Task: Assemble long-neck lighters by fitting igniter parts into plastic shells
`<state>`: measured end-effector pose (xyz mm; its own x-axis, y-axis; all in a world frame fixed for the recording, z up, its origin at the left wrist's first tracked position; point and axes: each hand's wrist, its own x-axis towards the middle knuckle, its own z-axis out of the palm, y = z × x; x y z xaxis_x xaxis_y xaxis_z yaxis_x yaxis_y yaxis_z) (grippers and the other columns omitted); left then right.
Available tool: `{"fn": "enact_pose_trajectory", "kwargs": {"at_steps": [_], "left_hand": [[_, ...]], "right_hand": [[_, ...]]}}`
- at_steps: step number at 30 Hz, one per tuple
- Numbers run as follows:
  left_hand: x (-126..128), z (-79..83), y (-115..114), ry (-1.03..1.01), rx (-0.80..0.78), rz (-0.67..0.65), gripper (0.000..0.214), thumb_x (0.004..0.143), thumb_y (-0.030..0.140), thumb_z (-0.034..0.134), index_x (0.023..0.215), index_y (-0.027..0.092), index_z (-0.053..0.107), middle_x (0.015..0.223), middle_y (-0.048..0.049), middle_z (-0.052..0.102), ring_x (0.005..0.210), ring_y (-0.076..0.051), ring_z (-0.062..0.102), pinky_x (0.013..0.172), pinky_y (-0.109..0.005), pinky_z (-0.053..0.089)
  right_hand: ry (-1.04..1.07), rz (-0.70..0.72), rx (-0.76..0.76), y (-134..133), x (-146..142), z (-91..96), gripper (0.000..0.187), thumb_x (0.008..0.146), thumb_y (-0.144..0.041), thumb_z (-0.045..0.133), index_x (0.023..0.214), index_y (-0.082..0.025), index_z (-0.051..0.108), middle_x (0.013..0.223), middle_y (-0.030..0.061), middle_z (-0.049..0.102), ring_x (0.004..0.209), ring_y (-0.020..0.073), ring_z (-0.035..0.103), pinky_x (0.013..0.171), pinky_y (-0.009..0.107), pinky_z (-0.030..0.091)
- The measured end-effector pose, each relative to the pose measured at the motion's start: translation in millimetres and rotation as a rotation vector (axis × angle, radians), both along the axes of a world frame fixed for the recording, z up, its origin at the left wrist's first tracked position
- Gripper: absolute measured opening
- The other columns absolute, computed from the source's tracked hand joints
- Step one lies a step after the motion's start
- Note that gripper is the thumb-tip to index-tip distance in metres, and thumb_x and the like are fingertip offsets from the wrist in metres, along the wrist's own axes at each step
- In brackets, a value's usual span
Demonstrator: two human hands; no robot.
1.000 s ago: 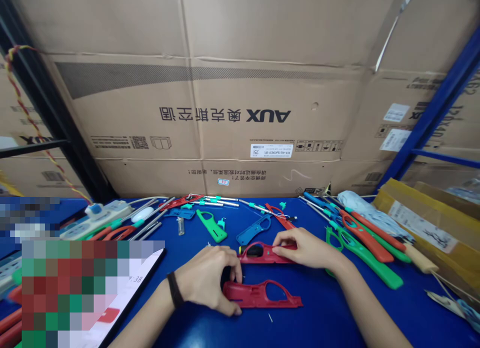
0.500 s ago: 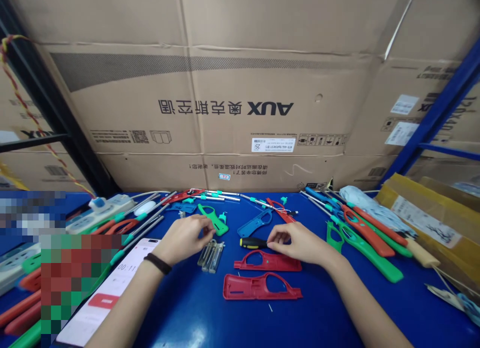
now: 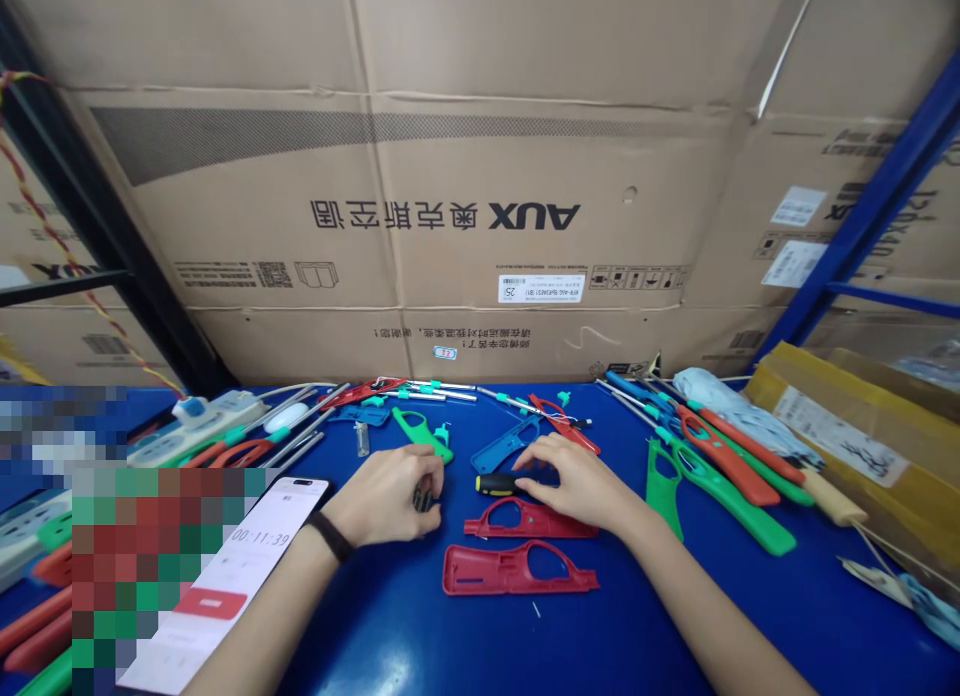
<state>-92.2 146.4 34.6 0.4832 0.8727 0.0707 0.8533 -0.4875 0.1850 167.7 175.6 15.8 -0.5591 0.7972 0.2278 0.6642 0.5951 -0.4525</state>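
Note:
My left hand (image 3: 386, 496) rests on the blue table (image 3: 375, 646) with its fingers curled around a small bundle of metal parts (image 3: 424, 496), mostly hidden by the fingers. My right hand (image 3: 577, 481) lies over the far end of a screwdriver with a black and yellow handle (image 3: 495, 484), its shaft hidden under the fingers. Just below that hand is a red plastic lighter shell (image 3: 529, 521). A second red shell (image 3: 517, 568) lies nearer to me, and neither hand touches it.
A phone showing a timer (image 3: 225, 566) lies left of my left wrist. Blue, green and orange plastic lighter parts and metal rods (image 3: 720, 466) lie in rows at the back and sides. A power strip (image 3: 199, 426) sits back left, cardboard boxes (image 3: 480, 216) behind.
My left hand has come down from the green part onto the metal parts, which lay apart on the table. My right hand has slid left over the screwdriver. The view has shifted slightly.

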Motion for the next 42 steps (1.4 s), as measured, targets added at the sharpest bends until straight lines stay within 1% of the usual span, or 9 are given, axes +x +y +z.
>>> {"fn": "enact_pose_trajectory", "kwargs": {"at_steps": [9, 14, 18, 21, 24, 28, 33, 37, 42], "left_hand": [[-9.9, -17.9, 16.7, 0.024, 0.288, 0.168, 0.023, 0.088, 0.027, 0.045, 0.103, 0.018, 0.06, 0.108, -0.0092, 0.06, 0.101, -0.028, 0.052, 0.084, -0.042, 0.042], [-8.8, -42.7, 23.3, -0.014, 0.184, 0.096, 0.041, 0.095, 0.043, 0.035, 0.131, 0.027, 0.047, 0.135, -0.0095, 0.047, 0.126, -0.03, 0.039, 0.101, -0.049, 0.035], [-7.9, -48.7, 23.5, -0.031, 0.14, 0.095, 0.043, 0.094, 0.049, 0.033, 0.125, 0.026, 0.053, 0.136, -0.01, 0.046, 0.131, -0.031, 0.034, 0.103, -0.052, 0.033], [-6.2, -44.6, 22.0, -0.069, 0.136, 0.091, 0.042, 0.094, 0.048, 0.035, 0.119, 0.021, 0.057, 0.13, -0.0118, 0.05, 0.128, -0.029, 0.039, 0.102, -0.05, 0.036], [-2.6, -40.0, 19.7, -0.085, 0.153, 0.064, 0.038, 0.094, 0.045, 0.038, 0.112, 0.02, 0.06, 0.125, -0.0119, 0.053, 0.125, -0.028, 0.041, 0.101, -0.049, 0.036], [3.3, -37.5, 16.7, -0.101, 0.205, 0.007, 0.034, 0.094, 0.043, 0.04, 0.106, 0.02, 0.062, 0.122, -0.0108, 0.054, 0.125, -0.028, 0.041, 0.101, -0.049, 0.036], [6.6, -34.6, 15.1, -0.13, 0.242, -0.025, 0.031, 0.092, 0.042, 0.044, 0.102, 0.02, 0.063, 0.122, -0.0106, 0.054, 0.12, -0.028, 0.044, 0.099, -0.049, 0.038], [7.8, -31.2, 14.2, -0.148, 0.294, -0.022, 0.027, 0.092, 0.039, 0.046, 0.099, 0.021, 0.065, 0.119, -0.0095, 0.056, 0.115, -0.027, 0.047, 0.098, -0.05, 0.037], [12.1, -27.0, 12.0, -0.195, 0.375, -0.018, 0.023, 0.092, 0.035, 0.047, 0.097, 0.022, 0.065, 0.114, -0.0077, 0.058, 0.108, -0.025, 0.05, 0.094, -0.047, 0.037]], "right_hand": [[0.04, 0.024, 0.02, -1.6, -6.7, -1.2, 0.017, 0.091, -0.027, 0.048, 0.095, -0.023, 0.064, 0.093, 0.0028, 0.066, 0.091, 0.0176, 0.059, 0.08, 0.029, 0.045], [0.009, -0.002, 0.067, 1.0, -6.7, -3.2, 0.018, 0.091, -0.027, 0.048, 0.093, -0.023, 0.065, 0.094, 0.0032, 0.067, 0.092, 0.0187, 0.06, 0.082, 0.032, 0.045], [-0.056, -0.148, 0.125, 10.5, 2.4, -11.8, 0.021, 0.089, -0.029, 0.049, 0.105, -0.022, 0.061, 0.111, 0.0068, 0.064, 0.108, 0.0233, 0.055, 0.091, 0.039, 0.042], [-0.1, -0.329, 0.163, 22.8, 12.7, -22.2, 0.039, 0.089, -0.029, 0.048, 0.125, -0.014, 0.05, 0.131, 0.0154, 0.052, 0.122, 0.0283, 0.046, 0.097, 0.045, 0.038], [-0.105, -0.383, 0.173, 34.4, 19.4, -30.2, 0.042, 0.09, -0.026, 0.043, 0.13, -0.01, 0.045, 0.131, 0.0192, 0.051, 0.123, 0.0295, 0.046, 0.099, 0.048, 0.034], [-0.092, -0.353, 0.208, 41.1, 18.0, -32.3, 0.036, 0.089, -0.023, 0.046, 0.125, -0.017, 0.049, 0.115, 0.0112, 0.062, 0.108, 0.0241, 0.055, 0.098, 0.043, 0.034], [-0.075, -0.36, 0.254, 40.4, 13.6, -31.5, 0.021, 0.084, -0.021, 0.054, 0.103, -0.019, 0.061, 0.088, 0.0075, 0.064, 0.085, 0.0235, 0.058, 0.08, 0.038, 0.041], [-0.03, -0.384, 0.292, 40.6, 13.1, -29.5, 0.013, 0.084, -0.026, 0.056, 0.079, -0.019, 0.064, 0.082, 0.0076, 0.064, 0.082, 0.0253, 0.057, 0.074, 0.038, 0.04], [0.113, -0.399, 0.37, 36.2, 8.6, -19.8, 0.018, 0.09, -0.029, 0.05, 0.085, -0.019, 0.064, 0.087, 0.0064, 0.066, 0.085, 0.0233, 0.06, 0.077, 0.037, 0.042]]}}
